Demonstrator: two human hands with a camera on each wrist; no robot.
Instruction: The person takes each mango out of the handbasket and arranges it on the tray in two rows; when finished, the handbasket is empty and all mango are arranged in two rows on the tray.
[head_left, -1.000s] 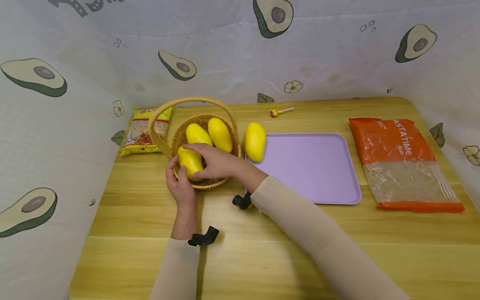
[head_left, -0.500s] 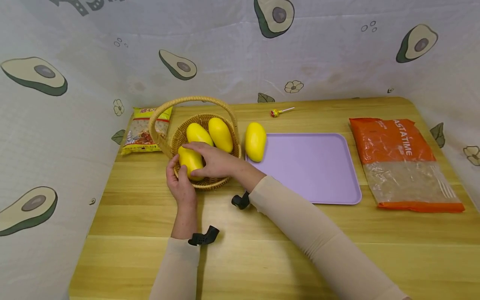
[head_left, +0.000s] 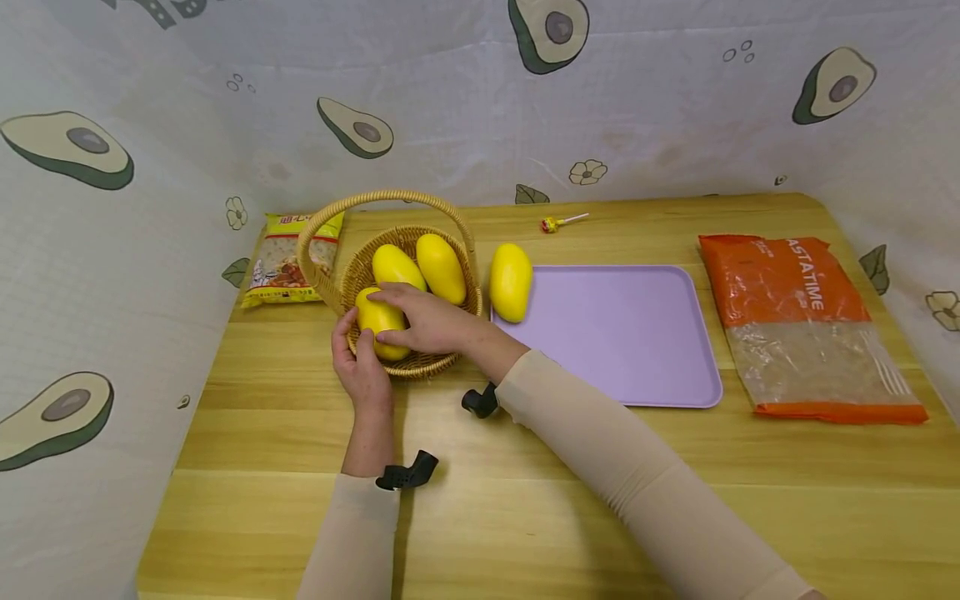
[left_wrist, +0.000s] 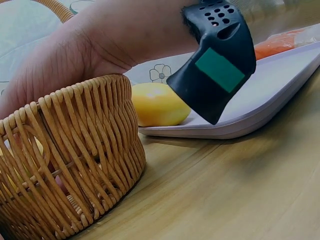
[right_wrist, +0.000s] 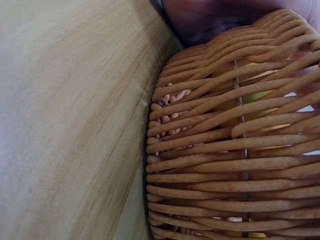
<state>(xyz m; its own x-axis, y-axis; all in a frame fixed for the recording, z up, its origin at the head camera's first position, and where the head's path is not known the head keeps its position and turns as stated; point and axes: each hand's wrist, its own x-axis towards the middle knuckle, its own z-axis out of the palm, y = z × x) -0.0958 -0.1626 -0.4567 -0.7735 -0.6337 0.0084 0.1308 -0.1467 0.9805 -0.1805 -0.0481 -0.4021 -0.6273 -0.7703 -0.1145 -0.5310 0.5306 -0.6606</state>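
A wicker basket (head_left: pixel 423 367) with a tall handle holds 3 yellow mangoes. My right hand (head_left: pixel 431 321) reaches in from the right and grips the nearest mango (head_left: pixel 381 321), thumb on its near side and fingers on its far side. At the basket's left front rim, my left hand (head_left: pixel 362 375) holds on, its thumb and fingertips close against that same mango. Behind lie a second mango (head_left: pixel 397 267) and a third mango (head_left: pixel 440 268). In the left wrist view, the right hand (left_wrist: pixel 65 60) bends over the rim. Weave hides most of the held mango there.
Another mango (head_left: pixel 511 283) rests at the left edge of a lilac tray (head_left: pixel 622 342). A yellow snack bag (head_left: pixel 281 267) lies behind the basket's left side. An orange and clear bag (head_left: pixel 810 329) is at the right. A lollipop (head_left: pixel 553 225) lies toward the back.
The gripped mango has turned slightly and settled a little within the basket, and my right thumb has shifted up a bit. My left hand stays at the rim.
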